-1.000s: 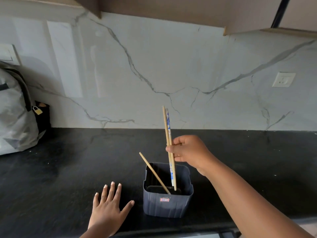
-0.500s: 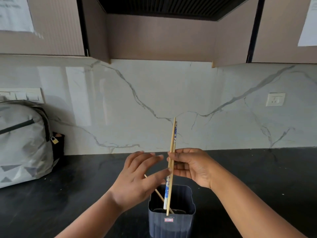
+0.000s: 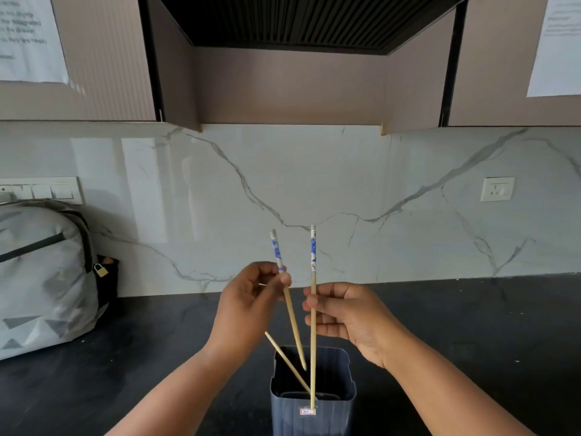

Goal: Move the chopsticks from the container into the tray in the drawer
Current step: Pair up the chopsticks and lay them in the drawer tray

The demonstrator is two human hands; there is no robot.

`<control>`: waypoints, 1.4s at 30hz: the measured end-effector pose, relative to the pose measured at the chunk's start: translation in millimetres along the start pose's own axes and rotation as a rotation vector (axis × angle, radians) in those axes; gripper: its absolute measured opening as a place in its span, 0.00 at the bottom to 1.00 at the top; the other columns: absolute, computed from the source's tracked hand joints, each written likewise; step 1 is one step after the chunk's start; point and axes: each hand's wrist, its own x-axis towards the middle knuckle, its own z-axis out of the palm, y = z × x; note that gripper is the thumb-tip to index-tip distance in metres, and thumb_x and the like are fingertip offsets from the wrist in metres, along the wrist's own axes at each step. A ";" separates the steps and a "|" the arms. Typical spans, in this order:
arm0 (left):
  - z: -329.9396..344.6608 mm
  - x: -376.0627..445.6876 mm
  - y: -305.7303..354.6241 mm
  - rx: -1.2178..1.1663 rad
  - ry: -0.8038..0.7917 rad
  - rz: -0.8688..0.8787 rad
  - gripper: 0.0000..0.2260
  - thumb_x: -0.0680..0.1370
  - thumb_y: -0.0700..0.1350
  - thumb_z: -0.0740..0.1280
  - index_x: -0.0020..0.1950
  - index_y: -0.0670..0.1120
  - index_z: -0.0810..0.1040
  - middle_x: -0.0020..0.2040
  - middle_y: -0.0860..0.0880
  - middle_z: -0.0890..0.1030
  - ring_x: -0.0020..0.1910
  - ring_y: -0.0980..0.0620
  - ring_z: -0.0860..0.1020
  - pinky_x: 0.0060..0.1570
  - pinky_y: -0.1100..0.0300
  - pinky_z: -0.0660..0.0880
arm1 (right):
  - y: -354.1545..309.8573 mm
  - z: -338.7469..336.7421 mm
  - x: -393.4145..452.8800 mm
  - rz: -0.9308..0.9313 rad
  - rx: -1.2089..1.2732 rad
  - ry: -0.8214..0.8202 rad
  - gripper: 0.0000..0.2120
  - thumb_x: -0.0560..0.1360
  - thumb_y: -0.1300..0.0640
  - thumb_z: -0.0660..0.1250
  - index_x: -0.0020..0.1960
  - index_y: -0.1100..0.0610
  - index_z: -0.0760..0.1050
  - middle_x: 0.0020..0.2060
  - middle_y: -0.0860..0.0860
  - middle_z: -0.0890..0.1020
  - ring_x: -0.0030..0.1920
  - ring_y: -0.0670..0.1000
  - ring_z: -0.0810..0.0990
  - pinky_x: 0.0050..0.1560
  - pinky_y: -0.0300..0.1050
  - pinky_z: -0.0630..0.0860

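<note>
Pinched between thumb and fingertips, each hand holds one blue-patterned chopstick over the dark ribbed container (image 3: 314, 413). Left hand (image 3: 248, 305) grips its chopstick (image 3: 290, 313) just below the blue decorated top, tilting it so the tip hangs inside the container's mouth. Right hand (image 3: 344, 316) is closed around the shaft of an upright chopstick (image 3: 313, 347) whose tip looks low in the container. A third, plain wooden chopstick (image 3: 287, 361) leans loose inside. Black countertop (image 3: 471, 325) lies beneath; a grey backpack (image 3: 44, 272) sits far left. No drawer or tray is visible. Chopsticks are likely light, stiff and smooth, best gripped near the thicker upper end
</note>
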 end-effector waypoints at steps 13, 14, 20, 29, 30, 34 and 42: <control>11.5 4.4 8.3 -0.001 -0.160 -0.363 0.02 0.75 0.42 0.72 0.46 0.43 0.82 0.34 0.49 0.84 0.31 0.53 0.82 0.34 0.62 0.79 | 12.6 14.3 -16.5 -0.004 -0.181 -0.016 0.04 0.75 0.63 0.71 0.46 0.57 0.83 0.41 0.56 0.87 0.42 0.51 0.87 0.41 0.42 0.82; 12.0 3.4 7.8 0.006 -0.174 -0.377 0.02 0.75 0.42 0.71 0.46 0.43 0.82 0.34 0.49 0.84 0.30 0.53 0.81 0.34 0.62 0.79 | 13.7 13.7 -17.1 0.006 -0.181 -0.016 0.03 0.75 0.63 0.71 0.47 0.58 0.83 0.41 0.56 0.87 0.42 0.51 0.87 0.41 0.42 0.82; 9.9 2.5 2.9 0.034 -0.265 -0.400 0.01 0.76 0.41 0.71 0.46 0.44 0.81 0.40 0.42 0.85 0.34 0.49 0.82 0.48 0.48 0.80 | 16.9 12.8 -19.0 0.059 -0.202 -0.039 0.03 0.74 0.62 0.71 0.48 0.58 0.83 0.38 0.53 0.87 0.38 0.48 0.86 0.41 0.42 0.82; 12.0 6.6 8.4 0.104 -0.334 -0.431 0.05 0.75 0.42 0.72 0.50 0.43 0.83 0.41 0.42 0.86 0.32 0.52 0.82 0.42 0.55 0.80 | 11.7 9.3 -20.1 0.067 -0.229 -0.074 0.08 0.73 0.62 0.73 0.52 0.61 0.83 0.39 0.54 0.87 0.36 0.47 0.85 0.40 0.42 0.82; 11.5 8.1 8.9 0.097 -0.328 -0.446 0.06 0.76 0.43 0.72 0.50 0.42 0.83 0.40 0.43 0.86 0.32 0.53 0.82 0.39 0.58 0.80 | 12.4 9.1 -19.6 0.049 -0.243 -0.070 0.07 0.74 0.61 0.72 0.51 0.60 0.83 0.39 0.54 0.87 0.36 0.47 0.85 0.41 0.42 0.83; 5.9 17.8 9.8 -0.029 -0.241 -0.524 0.08 0.75 0.44 0.72 0.49 0.40 0.82 0.40 0.44 0.86 0.31 0.52 0.82 0.33 0.62 0.80 | 17.6 -6.5 -16.1 -0.348 -0.636 0.118 0.07 0.78 0.56 0.67 0.53 0.50 0.82 0.44 0.49 0.86 0.43 0.46 0.84 0.46 0.40 0.82; 3.8 27.5 -11.8 -0.204 -0.127 -0.792 0.07 0.74 0.43 0.73 0.45 0.39 0.83 0.34 0.47 0.84 0.24 0.56 0.78 0.27 0.65 0.77 | 28.6 -31.9 -15.2 -1.383 -1.292 -0.105 0.12 0.76 0.58 0.70 0.60 0.51 0.79 0.50 0.47 0.85 0.49 0.49 0.82 0.46 0.44 0.81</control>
